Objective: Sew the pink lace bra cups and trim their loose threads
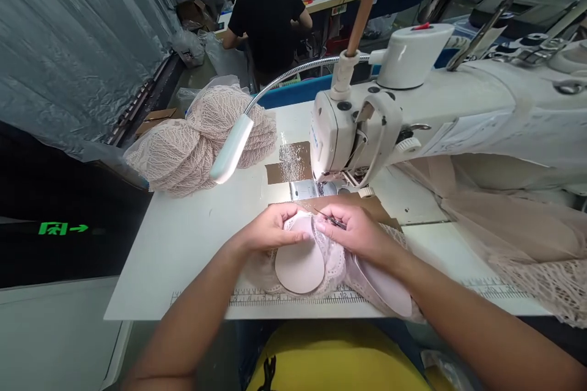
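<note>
A pale pink lace bra (334, 259) lies at the table's front edge, below the sewing machine's needle area. My left hand (275, 229) pinches the top of its near cup pad (300, 266), thumb on the smooth face and fingers behind. My right hand (360, 232) is closed around dark thread snips (334, 220), their points toward the left. Its thumb and fingers also touch the lace beside the cup. A second cup pad (387, 287) rests partly under my right forearm. The undersides of both hands' grips are hidden.
The white sewing machine (337, 134) stands just beyond my hands, a gooseneck lamp (233, 149) reaching leftward from it. Bundled lace pieces (202, 134) sit at the table's back left. More beige lace fabric (527, 238) hangs at right. A person (270, 24) sits further off.
</note>
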A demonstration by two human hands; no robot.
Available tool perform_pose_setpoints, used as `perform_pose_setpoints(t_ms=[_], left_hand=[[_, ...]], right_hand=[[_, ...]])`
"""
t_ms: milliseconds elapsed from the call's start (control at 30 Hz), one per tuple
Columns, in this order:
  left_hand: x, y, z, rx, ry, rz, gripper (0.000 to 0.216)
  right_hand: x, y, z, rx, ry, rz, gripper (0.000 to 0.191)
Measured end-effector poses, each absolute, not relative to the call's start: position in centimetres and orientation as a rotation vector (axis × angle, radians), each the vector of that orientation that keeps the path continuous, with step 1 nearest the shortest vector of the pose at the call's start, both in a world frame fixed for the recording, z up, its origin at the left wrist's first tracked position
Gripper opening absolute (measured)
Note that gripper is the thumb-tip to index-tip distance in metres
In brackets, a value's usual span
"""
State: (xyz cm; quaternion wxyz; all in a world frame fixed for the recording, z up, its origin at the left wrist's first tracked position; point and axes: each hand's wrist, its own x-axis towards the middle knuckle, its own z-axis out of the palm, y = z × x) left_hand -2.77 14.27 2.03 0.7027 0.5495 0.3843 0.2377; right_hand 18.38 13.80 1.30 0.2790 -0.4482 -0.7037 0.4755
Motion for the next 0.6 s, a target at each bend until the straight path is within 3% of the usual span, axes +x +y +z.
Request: perform_pose_setpoints(t_ms=[600], left_hand=[[-5.0, 14.7, 2.0, 1.272, 1.014, 0.646, 0.021]], right_hand=[[18.3, 13.9, 1.1, -1.224, -1.887, 1.264, 0.020]])
